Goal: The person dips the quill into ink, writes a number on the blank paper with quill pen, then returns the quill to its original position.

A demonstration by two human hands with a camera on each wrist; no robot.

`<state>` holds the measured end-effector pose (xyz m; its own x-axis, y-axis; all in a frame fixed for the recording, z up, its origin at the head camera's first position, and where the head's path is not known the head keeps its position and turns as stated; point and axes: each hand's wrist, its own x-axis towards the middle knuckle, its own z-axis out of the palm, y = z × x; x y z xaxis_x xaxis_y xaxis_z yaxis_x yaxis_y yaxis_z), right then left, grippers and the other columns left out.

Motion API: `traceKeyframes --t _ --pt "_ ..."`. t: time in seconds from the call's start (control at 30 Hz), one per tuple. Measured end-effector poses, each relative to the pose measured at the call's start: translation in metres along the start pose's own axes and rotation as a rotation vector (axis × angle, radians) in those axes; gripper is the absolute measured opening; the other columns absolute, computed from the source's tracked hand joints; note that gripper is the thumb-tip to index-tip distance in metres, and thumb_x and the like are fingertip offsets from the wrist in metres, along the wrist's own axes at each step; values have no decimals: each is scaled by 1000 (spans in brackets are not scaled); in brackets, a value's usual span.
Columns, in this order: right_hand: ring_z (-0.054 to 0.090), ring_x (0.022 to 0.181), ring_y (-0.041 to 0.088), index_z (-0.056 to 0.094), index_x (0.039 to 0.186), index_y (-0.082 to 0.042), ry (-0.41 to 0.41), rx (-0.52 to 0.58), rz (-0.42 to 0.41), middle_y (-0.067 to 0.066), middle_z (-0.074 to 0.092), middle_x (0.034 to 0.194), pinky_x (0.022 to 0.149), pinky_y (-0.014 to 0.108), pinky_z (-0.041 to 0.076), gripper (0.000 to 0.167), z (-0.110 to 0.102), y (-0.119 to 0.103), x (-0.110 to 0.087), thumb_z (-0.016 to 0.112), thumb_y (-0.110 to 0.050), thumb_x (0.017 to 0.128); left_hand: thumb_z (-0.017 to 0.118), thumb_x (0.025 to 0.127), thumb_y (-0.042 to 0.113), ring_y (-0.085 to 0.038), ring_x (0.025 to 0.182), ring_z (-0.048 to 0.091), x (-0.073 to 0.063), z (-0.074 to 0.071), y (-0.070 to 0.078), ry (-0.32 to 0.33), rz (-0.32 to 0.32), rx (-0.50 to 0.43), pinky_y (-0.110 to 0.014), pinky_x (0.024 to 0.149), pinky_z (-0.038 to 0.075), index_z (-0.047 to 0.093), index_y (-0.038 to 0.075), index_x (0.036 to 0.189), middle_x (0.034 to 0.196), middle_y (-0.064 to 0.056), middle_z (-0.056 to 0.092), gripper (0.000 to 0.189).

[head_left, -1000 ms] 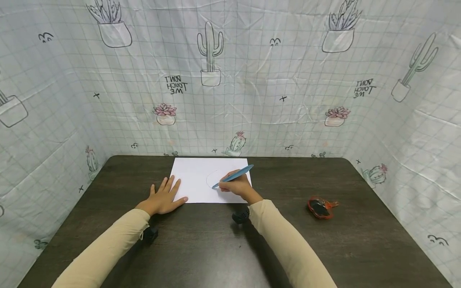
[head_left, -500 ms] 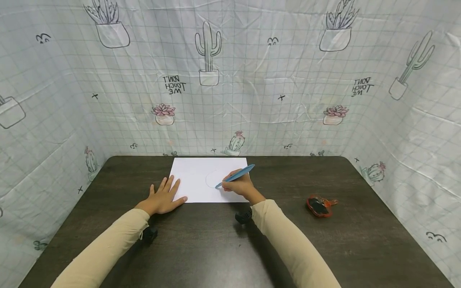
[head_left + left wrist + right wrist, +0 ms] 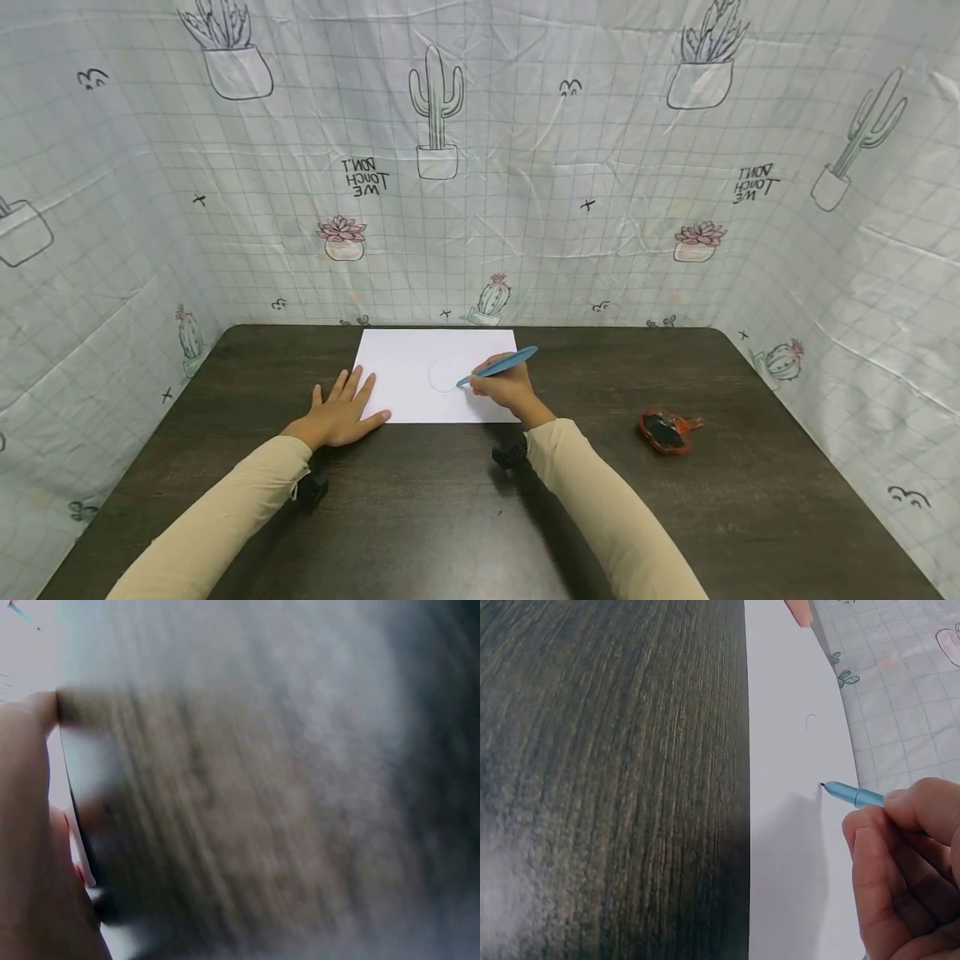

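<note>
A white sheet of paper lies near the far edge of the dark table. My right hand pinches a blue pen, whose tip is at a thin round outline on the paper, just right of the middle. In the right wrist view the dark tip of the pen meets the sheet, with thumb and fingers curled round the barrel. Spread flat, my left hand rests across the left edge of the paper. The left wrist view is blurred and shows part of the left hand beside the paper.
On the right part of the table lies an orange-rimmed object with a black middle; its kind is unclear. A white cloth curtain with cactus drawings surrounds the table at the back and sides.
My right hand has shifted slightly right with the pen, and the drawn line now curves further along the bottom towards the right. The left hand has stayed in place.
</note>
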<state>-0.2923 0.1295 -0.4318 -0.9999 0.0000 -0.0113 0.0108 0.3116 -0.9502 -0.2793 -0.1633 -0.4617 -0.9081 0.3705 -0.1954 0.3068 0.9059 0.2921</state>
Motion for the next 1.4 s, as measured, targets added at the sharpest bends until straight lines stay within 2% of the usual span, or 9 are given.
traceKeyframes --t 0.17,0.33,0.57,0.93,1.1,1.4 --pt "71 65 19 71 82 3 46 -28 18 11 72 74 65 33 58 5 1 3 1 72 -1 79 35 96 63 -43 145 -4 0 0 1 -3 1 -3 -73 103 -6 7 8 155 159 -21 -4 85" --pt "71 65 17 71 82 3 109 5 23 12 72 76 64 31 58 6 3 6 1 74 -2 78 35 96 63 -43 145 -4 -1 -1 3 -11 -3 -7 -73 104 -6 7 9 155 159 -20 -4 85" --pt "71 65 16 71 84 4 169 37 -29 13 72 80 63 28 57 8 11 8 -1 73 -1 79 36 97 61 -43 145 -4 -3 -1 4 -2 -1 -6 -73 103 -5 8 8 155 160 -20 -4 83" --pt "68 63 12 70 83 4 200 71 -51 10 71 75 60 23 53 7 20 12 3 72 -1 79 37 97 60 -44 145 -2 -4 -2 5 9 0 7 -73 104 -4 11 7 155 159 -21 -1 83" --pt "68 64 11 69 86 5 203 110 -61 12 71 81 63 25 56 10 23 13 5 73 -1 78 38 97 59 -44 145 -2 -4 -3 6 14 1 -4 -73 104 -5 11 7 155 159 -21 -1 82" --pt "68 65 11 70 87 1 193 118 -18 9 71 78 63 25 55 12 29 12 6 76 -4 79 36 96 61 -43 145 -3 -3 -1 3 12 -10 -11 -72 104 -6 9 9 155 160 -20 -3 83"
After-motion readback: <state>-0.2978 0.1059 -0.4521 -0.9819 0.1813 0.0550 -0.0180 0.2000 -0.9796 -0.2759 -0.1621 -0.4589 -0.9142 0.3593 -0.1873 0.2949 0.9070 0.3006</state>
